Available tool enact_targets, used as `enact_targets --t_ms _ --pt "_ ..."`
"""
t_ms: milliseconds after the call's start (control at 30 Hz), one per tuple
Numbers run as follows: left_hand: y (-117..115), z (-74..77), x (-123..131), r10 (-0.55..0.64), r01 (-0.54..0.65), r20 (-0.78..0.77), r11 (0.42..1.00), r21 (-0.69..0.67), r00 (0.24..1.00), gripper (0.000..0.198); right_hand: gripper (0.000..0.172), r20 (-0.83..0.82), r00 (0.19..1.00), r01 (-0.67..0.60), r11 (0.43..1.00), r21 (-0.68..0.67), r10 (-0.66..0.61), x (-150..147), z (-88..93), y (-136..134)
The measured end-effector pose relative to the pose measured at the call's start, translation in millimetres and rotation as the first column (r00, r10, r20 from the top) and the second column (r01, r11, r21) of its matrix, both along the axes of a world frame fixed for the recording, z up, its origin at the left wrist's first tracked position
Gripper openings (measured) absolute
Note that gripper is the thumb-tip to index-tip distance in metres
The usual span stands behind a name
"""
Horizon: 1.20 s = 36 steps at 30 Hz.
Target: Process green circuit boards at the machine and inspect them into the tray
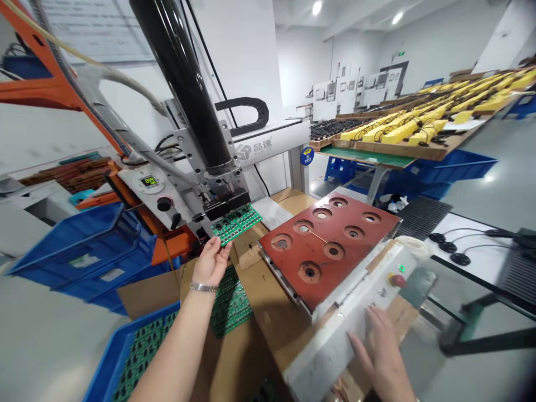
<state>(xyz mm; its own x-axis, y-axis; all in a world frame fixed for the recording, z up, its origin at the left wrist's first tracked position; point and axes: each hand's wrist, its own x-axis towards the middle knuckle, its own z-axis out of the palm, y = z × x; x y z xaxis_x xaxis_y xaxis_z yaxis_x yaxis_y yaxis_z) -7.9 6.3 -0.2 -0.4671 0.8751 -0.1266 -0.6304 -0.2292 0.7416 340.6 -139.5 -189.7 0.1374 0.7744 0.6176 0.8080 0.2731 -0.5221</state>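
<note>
In my left hand (212, 262) is the near edge of a green circuit board (237, 225), pinched between thumb and fingers. The board's far edge reaches under the head of a bench machine (218, 192). My right hand (379, 343) rests with spread fingers on a pale metal control panel (322, 363), close to its buttons. A red plate (288, 268) with several round recesses lies between the hands, and a thin stick (316, 234) crosses it. Below my left wrist, more green circuit boards (232, 304) lie on cardboard.
A blue bin (98, 363) of circuit boards stands at lower left, with stacked blue crates (71, 251) behind it. A red emergency button (397, 280) sits on the panel. To the right, black cabled discs (454, 248) lie on a white table. Yellow parts (393, 131) fill a far table.
</note>
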Motion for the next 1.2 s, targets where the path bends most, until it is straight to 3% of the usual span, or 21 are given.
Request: enact_targets --t_ms 933,1067,1200 --pt "-2.8 -0.1 1.8 -0.017 0.017 -0.041 1.0 0.009 0.999 0.009 0.059 -0.008 1.0 0.01 1.0 0.011 -0.01 -4.7 7.1 -0.1" --pt "-27.0 -8.4 -14.3 0.009 -0.013 -0.061 0.998 -0.055 0.998 0.013 0.057 0.0 1.0 0.002 1.0 -0.027 -0.002 -3.5 10.5 -2.0" --pt "-95.5 -40.0 -52.0 0.057 -0.074 -0.093 0.978 -0.195 0.994 0.017 0.063 0.006 1.0 -0.019 0.995 -0.094 0.02 -0.3 9.4 -4.1"
